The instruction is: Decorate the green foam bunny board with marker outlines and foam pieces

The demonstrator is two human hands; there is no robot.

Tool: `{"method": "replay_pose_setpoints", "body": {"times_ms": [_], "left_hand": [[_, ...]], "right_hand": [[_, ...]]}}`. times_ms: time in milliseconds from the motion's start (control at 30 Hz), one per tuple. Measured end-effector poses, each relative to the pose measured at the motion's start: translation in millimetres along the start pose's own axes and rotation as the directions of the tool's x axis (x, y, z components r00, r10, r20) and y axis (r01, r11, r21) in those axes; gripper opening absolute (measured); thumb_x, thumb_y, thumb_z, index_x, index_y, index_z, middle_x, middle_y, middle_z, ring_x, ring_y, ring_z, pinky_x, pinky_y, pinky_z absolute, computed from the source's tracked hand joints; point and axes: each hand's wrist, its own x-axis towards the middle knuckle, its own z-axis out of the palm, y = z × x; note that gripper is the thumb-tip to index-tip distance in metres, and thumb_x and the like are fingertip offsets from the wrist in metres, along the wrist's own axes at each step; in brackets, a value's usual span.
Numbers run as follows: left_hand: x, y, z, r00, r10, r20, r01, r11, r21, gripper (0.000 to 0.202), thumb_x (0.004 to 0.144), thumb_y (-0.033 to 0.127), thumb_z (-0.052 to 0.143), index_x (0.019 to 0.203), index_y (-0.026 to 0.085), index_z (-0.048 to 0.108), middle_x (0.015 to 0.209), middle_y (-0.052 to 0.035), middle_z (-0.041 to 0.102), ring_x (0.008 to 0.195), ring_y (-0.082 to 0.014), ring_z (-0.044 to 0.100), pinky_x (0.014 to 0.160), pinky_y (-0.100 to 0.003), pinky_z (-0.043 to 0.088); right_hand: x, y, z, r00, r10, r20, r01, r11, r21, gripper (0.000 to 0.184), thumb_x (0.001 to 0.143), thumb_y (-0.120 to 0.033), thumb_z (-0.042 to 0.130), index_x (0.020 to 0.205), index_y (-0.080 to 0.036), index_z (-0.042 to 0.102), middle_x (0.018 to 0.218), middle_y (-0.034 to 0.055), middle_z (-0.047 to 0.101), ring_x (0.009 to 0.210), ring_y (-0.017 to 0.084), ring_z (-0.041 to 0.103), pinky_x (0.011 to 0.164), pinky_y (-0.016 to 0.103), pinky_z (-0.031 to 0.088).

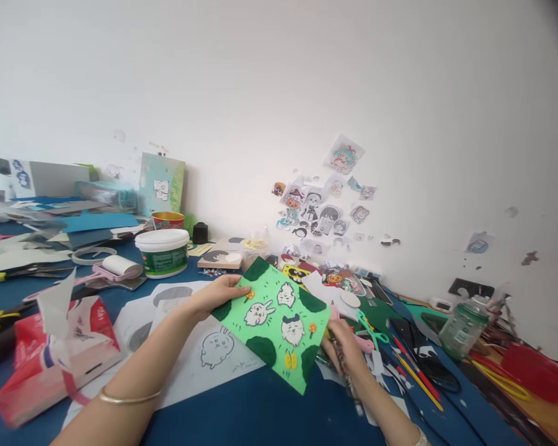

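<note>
A green paper card [279, 322] with white cartoon animal cut-outs, dark green patches and small orange and yellow bits is held tilted above the blue table. My left hand [216, 296] grips its left edge, thumb on top near an orange flower. My right hand [346, 350] is closed at the card's right edge and also holds a thin dark patterned pen [341, 365] pointing down toward me. A gold bangle [128, 396] sits on my left forearm.
White sheets with a drawn animal [216, 347] lie under the card. A tissue pack [58, 347] is at the left, a white tub [162, 251] behind, green-handled scissors [369, 328] and pencils [416, 375] at the right, and a glass jar [462, 328]. Stickers [323, 207] cover the wall.
</note>
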Motion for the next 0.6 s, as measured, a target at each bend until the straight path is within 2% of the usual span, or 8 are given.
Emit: {"method": "replay_pose_setpoints", "body": {"times_ms": [67, 133, 233, 300, 367, 500, 533, 600], "left_hand": [[1, -2, 5.4, 0.997, -0.011, 0.076, 0.009, 1.0, 0.017, 0.029, 0.067, 0.034, 0.073, 0.09, 0.019, 0.066, 0.088, -0.0113, 0.072, 0.07, -0.0225, 0.069, 0.056, -0.027, 0.057], [3, -5, 8.6, 0.989, -0.021, 0.149, 0.019, 1.0, 0.012, 0.029, 0.067, 0.034, 0.073, 0.091, 0.019, 0.067, 0.093, -0.012, 0.071, 0.075, -0.0233, 0.069, 0.059, -0.028, 0.058], [4, -7, 11.0, 0.974, -0.047, 0.219, 0.037, 0.998, 0.05, 0.028, 0.067, 0.034, 0.073, 0.09, 0.018, 0.068, 0.093, -0.0134, 0.071, 0.075, -0.0239, 0.069, 0.058, -0.028, 0.057], [4, -9, 12.0, 0.97, -0.068, 0.231, 0.046, 0.994, 0.1, 0.029, 0.066, 0.037, 0.074, 0.086, 0.018, 0.068, 0.091, -0.0137, 0.071, 0.071, -0.0233, 0.068, 0.053, -0.028, 0.055], [5, -9, 12.5, 0.97, -0.098, 0.221, 0.061, 0.984, 0.169, 0.032, 0.065, 0.04, 0.074, 0.085, 0.017, 0.068, 0.088, -0.0124, 0.071, 0.067, -0.0221, 0.068, 0.05, -0.027, 0.054], [9, -11, 10.9, 0.971, -0.127, 0.203, 0.053, 0.94, 0.337, 0.041, 0.064, 0.047, 0.073, 0.092, 0.018, 0.065, 0.09, -0.0069, 0.071, 0.075, -0.0211, 0.067, 0.059, -0.027, 0.054], [10, -11, 9.9, 0.972, -0.128, 0.196, 0.05, 0.931, 0.362, 0.043, 0.064, 0.048, 0.072, 0.094, 0.018, 0.064, 0.091, -0.0059, 0.07, 0.079, -0.021, 0.066, 0.062, -0.027, 0.053], [11, -11, 7.5, 0.977, -0.111, 0.184, 0.04, 0.936, 0.35, 0.043, 0.067, 0.052, 0.069, 0.096, 0.02, 0.062, 0.095, -0.005, 0.069, 0.086, -0.0208, 0.064, 0.067, -0.027, 0.052]], "right_hand": [[-4, -6, -4, 0.987, 0.153, -0.057, -0.138, 0.967, 0.212, 0.03, 0.073, -0.053, 0.059, 0.083, -0.025, 0.064, 0.091, 0.0082, 0.063, 0.093, 0.029, 0.057, 0.075, 0.038, 0.047], [-7, -12, -8, 0.966, 0.256, -0.044, -0.227, 0.914, 0.336, 0.038, 0.074, -0.059, 0.054, 0.089, -0.026, 0.062, 0.092, 0.008, 0.064, 0.093, 0.028, 0.059, 0.069, 0.037, 0.049], [-13, -19, -13, 0.951, 0.31, 0.003, -0.271, 0.828, 0.491, 0.042, 0.077, -0.064, 0.048, 0.092, -0.026, 0.059, 0.092, 0.0075, 0.065, 0.089, 0.027, 0.061, 0.066, 0.036, 0.05], [-18, -24, -15, 0.948, 0.316, 0.037, -0.279, 0.77, 0.574, 0.039, 0.075, -0.061, 0.054, 0.09, -0.025, 0.058, 0.096, 0.0078, 0.064, 0.093, 0.027, 0.06, 0.069, 0.036, 0.05], [-26, -30, -16, 0.955, 0.291, 0.054, -0.275, 0.804, 0.527, 0.035, 0.069, -0.052, 0.065, 0.087, -0.023, 0.059, 0.097, 0.0075, 0.063, 0.098, 0.028, 0.058, 0.073, 0.035, 0.049], [-45, -38, -16, 0.967, 0.212, 0.143, -0.239, 0.949, 0.204, 0.025, 0.067, -0.034, 0.068, 0.088, -0.022, 0.061, 0.087, 0.0032, 0.06, 0.087, 0.023, 0.058, 0.072, 0.029, 0.046], [-49, -36, -14, 0.969, 0.204, 0.141, -0.225, 0.961, 0.158, 0.023, 0.067, -0.032, 0.066, 0.087, -0.022, 0.06, 0.083, 0.0021, 0.059, 0.08, 0.021, 0.057, 0.068, 0.028, 0.046], [-55, -25, -7, 0.983, 0.182, 0.04, -0.185, 0.973, 0.14, 0.019, 0.066, -0.031, 0.066, 0.08, -0.021, 0.057, 0.076, 0.0004, 0.054, 0.069, 0.017, 0.054, 0.061, 0.025, 0.044]]}}
